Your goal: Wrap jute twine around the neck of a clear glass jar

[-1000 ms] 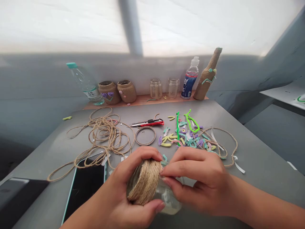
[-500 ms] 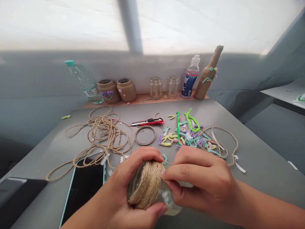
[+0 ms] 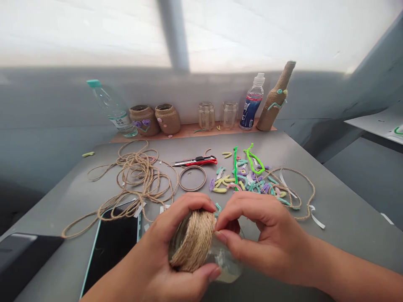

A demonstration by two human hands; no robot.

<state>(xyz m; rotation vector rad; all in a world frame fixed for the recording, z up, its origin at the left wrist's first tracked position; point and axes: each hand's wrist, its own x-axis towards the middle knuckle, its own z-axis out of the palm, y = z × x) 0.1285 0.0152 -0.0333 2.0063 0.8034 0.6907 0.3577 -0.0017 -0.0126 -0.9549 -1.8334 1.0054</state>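
My left hand (image 3: 165, 247) grips a glass jar lying on its side, with jute twine wound tightly around one end (image 3: 192, 241). The bare glass end (image 3: 225, 261) points down and to the right, and holds no visible contents. My right hand (image 3: 266, 239) is at the jar, its thumb and fingertips pressed near the edge of the twine winding. A loose tangle of jute twine (image 3: 138, 180) lies on the grey table (image 3: 340, 218) to the left. Its link to the jar is hidden.
A black phone (image 3: 110, 247) and a dark tablet (image 3: 25, 260) lie at the near left. Behind them are a red utility knife (image 3: 197, 161), a twine ring (image 3: 192, 178) and several pipe cleaner pieces (image 3: 248, 180). A back shelf (image 3: 189, 132) holds jars and bottles.
My right hand has shifted slightly, with its fingers curling apart a little at the twine edge. The jar has turned a little in my left hand.
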